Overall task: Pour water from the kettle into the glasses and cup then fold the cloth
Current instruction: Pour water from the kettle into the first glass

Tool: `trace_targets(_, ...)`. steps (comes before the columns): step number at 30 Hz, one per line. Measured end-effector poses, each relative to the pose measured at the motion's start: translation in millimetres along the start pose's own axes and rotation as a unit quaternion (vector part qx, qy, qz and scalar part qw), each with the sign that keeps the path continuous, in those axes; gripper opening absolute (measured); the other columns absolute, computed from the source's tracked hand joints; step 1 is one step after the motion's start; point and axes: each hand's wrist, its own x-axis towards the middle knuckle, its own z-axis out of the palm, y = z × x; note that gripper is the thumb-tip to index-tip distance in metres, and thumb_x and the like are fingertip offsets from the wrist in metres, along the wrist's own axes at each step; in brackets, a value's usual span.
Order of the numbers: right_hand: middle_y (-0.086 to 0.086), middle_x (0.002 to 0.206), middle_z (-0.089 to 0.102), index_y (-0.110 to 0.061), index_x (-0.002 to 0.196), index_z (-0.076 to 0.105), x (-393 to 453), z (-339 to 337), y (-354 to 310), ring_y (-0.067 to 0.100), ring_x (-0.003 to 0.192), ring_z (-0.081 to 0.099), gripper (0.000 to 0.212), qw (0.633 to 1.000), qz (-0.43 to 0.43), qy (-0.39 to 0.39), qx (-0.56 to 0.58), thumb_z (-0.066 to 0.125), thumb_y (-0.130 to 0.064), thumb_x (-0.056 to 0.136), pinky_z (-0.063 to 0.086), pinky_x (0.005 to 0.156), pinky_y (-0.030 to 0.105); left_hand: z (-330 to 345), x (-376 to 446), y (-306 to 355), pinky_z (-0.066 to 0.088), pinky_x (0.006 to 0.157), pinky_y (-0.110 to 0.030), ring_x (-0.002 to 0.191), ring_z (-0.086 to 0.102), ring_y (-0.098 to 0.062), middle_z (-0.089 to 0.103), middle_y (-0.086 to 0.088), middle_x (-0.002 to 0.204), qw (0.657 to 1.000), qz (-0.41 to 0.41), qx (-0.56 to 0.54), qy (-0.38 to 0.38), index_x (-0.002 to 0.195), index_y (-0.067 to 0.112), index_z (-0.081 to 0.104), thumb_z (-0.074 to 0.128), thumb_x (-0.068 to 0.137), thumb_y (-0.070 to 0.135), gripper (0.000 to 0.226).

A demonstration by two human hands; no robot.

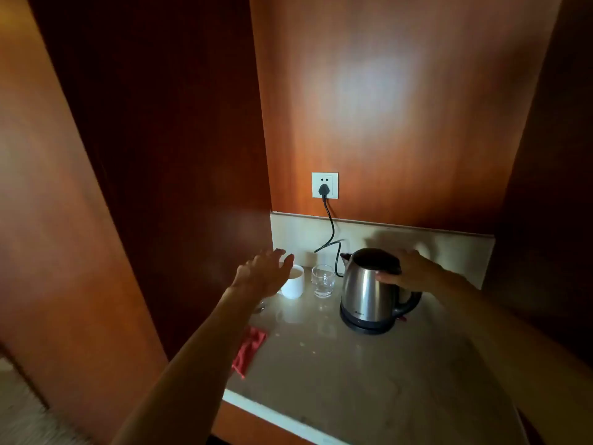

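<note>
Wood-panelled alcove [401, 107] is surrounding a pale stone counter [369, 374], dim lighting. Steel kettle [365, 293] is sitting upright on its black base [365, 326] at the counter's right-rear, black lid down, spout pointing left. Its cord [330, 229] is running up to a white wall socket [324, 185], plug in.

Right hand [410, 273] is resting on the kettle's lid and upper handle side, thumb lying along the lid rim; fingers are draped over, not clearly closed around the handle — grip state hard to tell. Left hand [266, 274] is hovering spread wide, holding nothing, above the white cup [293, 282], partly covering it.

Red cloth [249, 351] is lying crumpled at the counter's left edge, partly hidden under the left forearm. Clear glass [323, 281] is standing just beside the cup, between cup and kettle. A second glass [260, 306] is peeking out under the left wrist, mostly hidden.
</note>
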Motion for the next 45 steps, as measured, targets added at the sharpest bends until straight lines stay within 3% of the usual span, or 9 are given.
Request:
trace_targets(5,0.012,0.123,0.065,-0.006,0.137,0.049,1,27,17,0.031,0.111,0.065,0.089,0.985,0.088,0.046,0.138,0.076,-0.069,0.079,0.051,0.080,0.034,39,25,-7,0.041,0.102,-0.047,0.125,0.050,-0.033,0.051,-0.007,0.138,1.000,-0.013,-0.017,0.007,0.134,0.036,0.050,0.027,0.099,0.058,0.048)
trace_targets(8,0.010,0.086,0.076,-0.009,0.094,0.070,6,28,27,0.027,0.087,0.074,0.062,0.962,0.108,0.042,0.247,0.074,-0.069,0.078,0.054,0.075,0.032,53,36,-1,0.040,0.101,-0.046,0.127,0.049,-0.033,0.049,-0.008,0.140,1.000,-0.004,-0.010,0.020,0.137,0.034,0.046,0.028,0.100,0.056,0.047)
trace_targets(12,0.012,0.048,0.057,-0.007,0.052,0.054,3,35,18,0.026,0.049,0.058,0.067,0.914,0.127,0.067,0.379,0.063,-0.058,0.094,0.050,0.053,0.018,72,53,0,0.041,0.099,-0.044,0.128,0.048,-0.030,0.048,-0.008,0.142,1.000,-0.019,0.004,0.012,0.138,0.029,0.046,0.029,0.100,0.055,0.049)
trace_targets(19,0.009,0.041,0.050,-0.007,0.050,0.051,16,62,25,0.023,0.036,0.049,0.069,0.901,0.105,0.166,0.387,0.061,-0.057,0.097,0.044,0.047,0.031,96,85,-52,0.041,0.097,-0.044,0.129,0.041,-0.030,0.046,-0.008,0.139,0.989,-0.058,0.136,0.004,0.138,0.024,0.043,0.036,0.091,0.068,0.064)
trace_targets(23,0.009,0.053,0.060,-0.006,0.055,0.057,18,74,25,0.019,0.050,0.056,0.059,0.897,0.068,0.270,0.343,0.065,-0.044,0.098,0.042,0.052,0.028,111,98,-91,0.038,0.102,-0.047,0.137,0.032,-0.034,0.028,-0.010,0.152,0.989,-0.131,0.072,-0.015,0.149,0.023,0.025,0.047,0.077,0.081,0.095)
trace_targets(27,0.007,0.054,0.061,-0.011,0.054,0.058,24,77,31,0.017,0.054,0.057,0.056,0.896,0.058,0.283,0.337,0.065,-0.043,0.099,0.042,0.053,0.026,133,103,-107,0.044,0.100,-0.048,0.133,0.042,-0.037,0.028,-0.010,0.153,0.984,-0.173,-0.028,-0.015,0.153,0.021,0.016,0.065,0.068,0.077,0.113)
trace_targets(32,0.009,0.059,0.066,-0.009,0.059,0.065,31,82,39,0.024,0.061,0.065,0.056,0.885,0.082,0.250,0.385,0.066,-0.052,0.095,0.052,0.062,0.034,151,110,-112,0.050,0.090,-0.047,0.113,0.058,-0.041,0.052,-0.016,0.130,0.972,-0.208,-0.093,0.049,0.133,0.015,0.042,0.076,0.070,0.060,0.085)
trace_targets(39,-0.007,0.039,0.050,-0.014,0.049,0.052,34,81,42,0.017,0.050,0.049,0.060,0.866,0.106,0.240,0.426,0.069,-0.050,0.094,0.037,0.054,0.027,143,105,-107,0.052,0.089,-0.042,0.109,0.061,-0.038,0.061,-0.014,0.123,0.977,-0.193,-0.087,0.036,0.123,0.021,0.056,0.079,0.075,0.045,0.059)
trace_targets(45,-0.001,0.047,0.057,-0.013,0.050,0.055,34,78,44,0.019,0.052,0.053,0.062,0.862,0.114,0.228,0.437,0.070,-0.058,0.090,0.041,0.055,0.030,127,85,-78,0.051,0.082,-0.038,0.106,0.063,-0.035,0.066,-0.014,0.117,0.978,-0.174,-0.104,0.049,0.120,0.018,0.056,0.083,0.067,0.051,0.069)
